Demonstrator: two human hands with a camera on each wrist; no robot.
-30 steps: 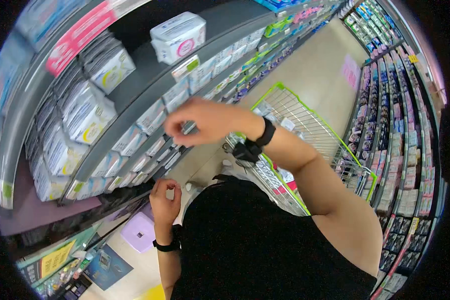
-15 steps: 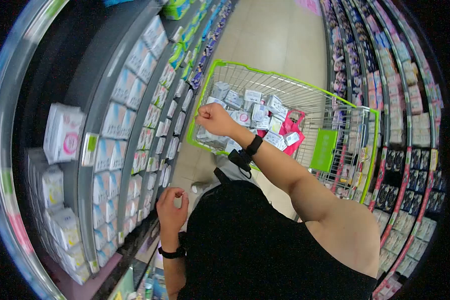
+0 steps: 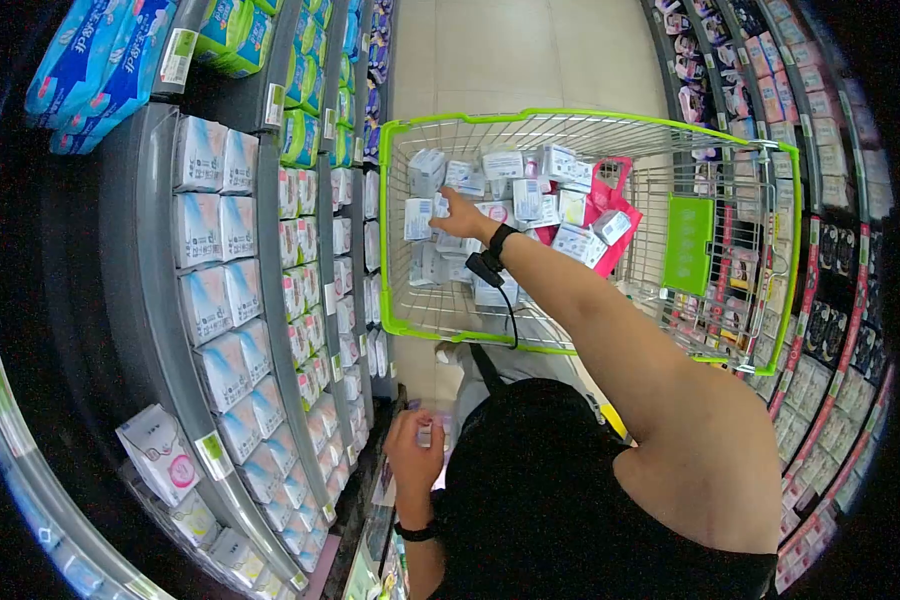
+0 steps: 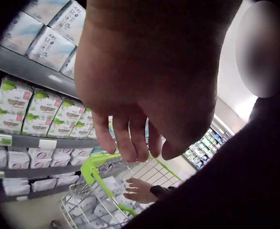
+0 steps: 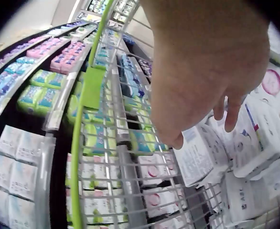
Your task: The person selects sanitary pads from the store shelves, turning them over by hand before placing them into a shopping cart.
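The right hand (image 3: 460,213) reached out over a green-rimmed wire cart (image 3: 582,117) and hovered inside it, just above a heap of white packets (image 3: 500,190). Its fingers (image 5: 232,113) were spread and only loosely bent in the right wrist view, with nothing between them, though their tips lay close to the top packets (image 5: 204,151); whether they touched could not be told. A black band (image 3: 498,245) sat on that wrist with a small black device (image 3: 479,270) and a cord hanging below it. Among the white packets lay a few pink ones (image 3: 610,210), and a green flap (image 3: 688,245) stood at the cart's far end. The left hand (image 3: 415,455) was held low and close to the body, beside the lower shelves (image 3: 160,330). From above, its fingers looked curled inward, and something pale showed just beside them, but what it was could not be made out. In the left wrist view the fingers (image 4: 130,138) hung down, loosely bent, and no object showed in them, so whether the hand held anything could not be told. The shelves on the left carried rows of white and pale blue packets (image 3: 210,225), with green ones (image 3: 305,135) higher up, and more racks of packets (image 3: 820,200) lined the far side of the aisle.
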